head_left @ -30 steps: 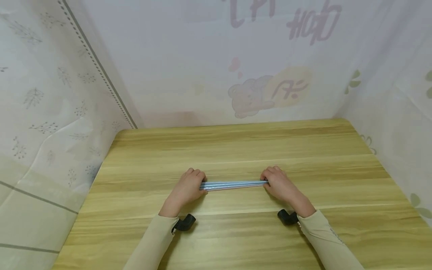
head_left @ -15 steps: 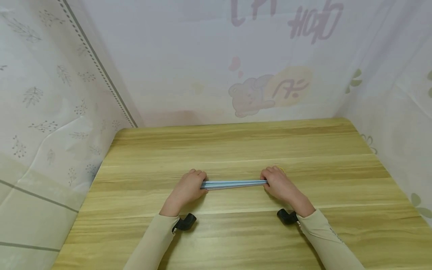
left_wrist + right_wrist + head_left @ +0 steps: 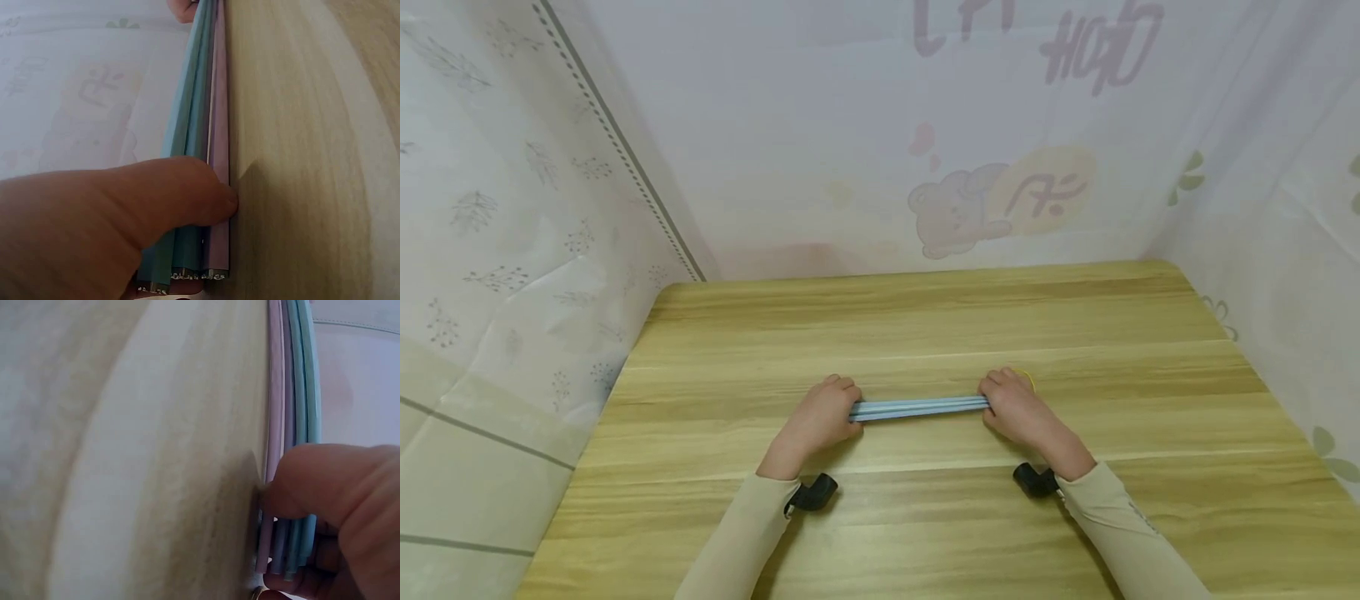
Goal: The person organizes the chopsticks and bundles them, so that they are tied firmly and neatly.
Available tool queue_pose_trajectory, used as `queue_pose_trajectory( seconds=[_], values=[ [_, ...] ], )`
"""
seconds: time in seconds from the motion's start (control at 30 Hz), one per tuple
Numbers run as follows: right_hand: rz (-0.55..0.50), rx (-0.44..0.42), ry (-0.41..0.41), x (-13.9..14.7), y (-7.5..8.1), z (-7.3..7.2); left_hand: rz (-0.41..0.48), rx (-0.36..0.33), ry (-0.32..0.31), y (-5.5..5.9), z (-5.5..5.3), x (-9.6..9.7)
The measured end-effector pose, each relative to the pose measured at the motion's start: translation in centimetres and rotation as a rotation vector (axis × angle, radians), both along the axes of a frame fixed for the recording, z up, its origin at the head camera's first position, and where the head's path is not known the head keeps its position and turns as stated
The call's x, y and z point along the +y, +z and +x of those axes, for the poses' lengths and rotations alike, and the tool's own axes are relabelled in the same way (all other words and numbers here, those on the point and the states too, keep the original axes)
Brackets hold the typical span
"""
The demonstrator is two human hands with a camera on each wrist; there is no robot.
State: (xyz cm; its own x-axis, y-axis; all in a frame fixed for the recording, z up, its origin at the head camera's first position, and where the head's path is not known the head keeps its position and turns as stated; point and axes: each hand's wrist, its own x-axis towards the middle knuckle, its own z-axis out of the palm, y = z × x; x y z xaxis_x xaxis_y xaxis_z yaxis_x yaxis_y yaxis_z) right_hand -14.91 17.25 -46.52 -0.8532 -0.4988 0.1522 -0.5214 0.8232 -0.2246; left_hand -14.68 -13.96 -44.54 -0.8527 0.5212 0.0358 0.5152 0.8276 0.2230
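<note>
A bundle of several slim, straight pastel sticks [image 3: 919,407] spans the space between my two hands, low over the wooden table. In the left wrist view they are teal sticks [image 3: 182,119] beside a purple one and a pink stick [image 3: 219,125], with shiny silvery ends near the hand. My left hand [image 3: 822,414] grips the left end, its thumb [image 3: 187,190] across the sticks. My right hand [image 3: 1017,408] pinches the right end; the thumb [image 3: 306,481] lies over them and fingers curl behind. The sticks' right tips are uneven in the right wrist view.
The wooden table [image 3: 917,325] fills the lower scene. A thin yellow curve [image 3: 1031,381] shows behind the right hand. Black wrist devices [image 3: 815,492] sit at both sleeves. Printed drapes [image 3: 820,167] stand behind and at both sides.
Both hands keep their hold and have come slightly closer together. The sticks have turned a little, so their pink edge no longer shows from above. The yellow curve has come into view.
</note>
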Motion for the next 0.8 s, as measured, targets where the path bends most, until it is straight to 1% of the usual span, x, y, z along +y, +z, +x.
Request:
queue_pose_trajectory(
  seconds=[0.03,0.13,0.23,0.27,0.4,0.5,0.67,0.73,0.8],
  values=[
    [0.001,0.011,0.001,0.0,0.0,0.0,0.0,0.018,-0.006,0.0,0.0,0.0],
    [0.01,0.033,0.008,-0.1,0.0,0.0,0.001,0.031,-0.016,-0.1,-0.1,-0.1],
    [0.023,0.041,0.017,-0.2,0.0,0.2,-0.004,0.023,-0.015,-0.2,-0.3,-0.2],
    [0.026,0.041,0.02,-0.2,0.0,0.3,-0.003,0.007,-0.008,-0.2,-0.3,-0.2],
    [0.015,0.044,0.018,-0.2,0.2,0.4,-0.009,-0.012,0.005,-0.1,-0.5,-0.4],
    [0.001,0.037,0.012,-0.3,0.4,0.3,-0.006,-0.043,0.008,0.2,-0.5,-0.3],
    [-0.037,-0.037,0.001,-0.4,0.7,0.2,0.019,-0.119,0.04,0.8,-0.5,-0.2],
    [-0.053,-0.079,-0.001,-0.4,0.7,0.2,0.02,-0.139,0.047,1.0,-0.6,-0.2],
    [-0.059,-0.1,0.0,-0.4,0.7,0.3,0.009,-0.152,0.047,1.0,-0.6,-0.2]
  ],
)
